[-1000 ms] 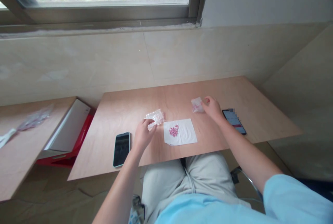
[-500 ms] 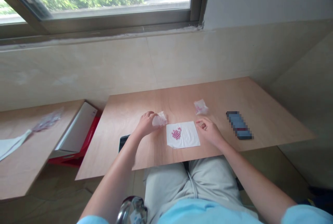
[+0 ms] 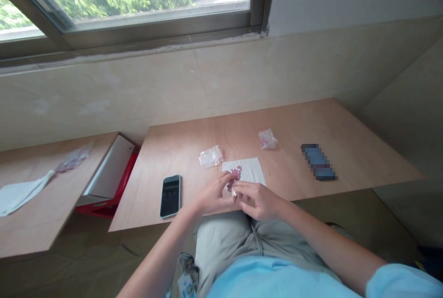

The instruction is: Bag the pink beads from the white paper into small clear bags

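The left hand [image 3: 216, 195] and the right hand [image 3: 259, 200] are meeting fingertip to fingertip, each apparently pinching a small clear bag [image 3: 234, 192] between thumb and curled fingers; its outline is hiding largely behind them. The bag is hovering over or resting on the near part of a white sheet [image 3: 254, 168]; which of these, one cannot tell. It is probably weighing next to nothing, its thin film being limp, slick and quick to crease, so its edges are likely offering the surest hold under light pressure. Just beyond the fingers, round pink beads [image 3: 236, 171] are lying loosely clustered on the sheet, seemingly hard, light and ready to roll. The sheet is looking soft and faintly wrinkled. Farther back, glossy, crinkled clear bags [image 3: 211, 157] and a packet with pink contents [image 3: 267, 140] are resting on the smooth, wood-grained table [image 3: 294, 125].
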`<action>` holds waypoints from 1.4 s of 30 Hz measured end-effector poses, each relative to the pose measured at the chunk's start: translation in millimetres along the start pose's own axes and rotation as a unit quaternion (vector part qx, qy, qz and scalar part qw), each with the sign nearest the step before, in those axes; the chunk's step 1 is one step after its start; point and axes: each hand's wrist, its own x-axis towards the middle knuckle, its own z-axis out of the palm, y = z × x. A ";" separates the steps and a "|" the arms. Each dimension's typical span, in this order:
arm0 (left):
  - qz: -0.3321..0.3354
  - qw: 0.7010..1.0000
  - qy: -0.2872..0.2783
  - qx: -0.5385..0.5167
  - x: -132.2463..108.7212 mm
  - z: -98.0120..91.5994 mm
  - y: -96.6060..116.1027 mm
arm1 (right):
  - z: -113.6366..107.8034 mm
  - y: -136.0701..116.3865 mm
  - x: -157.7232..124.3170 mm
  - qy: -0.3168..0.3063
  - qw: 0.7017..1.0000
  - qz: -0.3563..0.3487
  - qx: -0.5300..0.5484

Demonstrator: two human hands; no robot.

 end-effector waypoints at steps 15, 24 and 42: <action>-0.040 0.987 0.001 0.157 -1.6 53.8 4.7 | 20.4 -2.2 -4.9 -0.128 0.984 0.049 -0.113; -0.138 0.972 0.091 0.165 2.6 39.5 -35.6 | 5.7 16.3 4.5 -0.077 0.996 0.028 -0.040; -0.188 0.967 0.151 0.085 8.7 62.6 -54.5 | -0.7 114.7 25.9 0.014 0.967 0.136 -0.214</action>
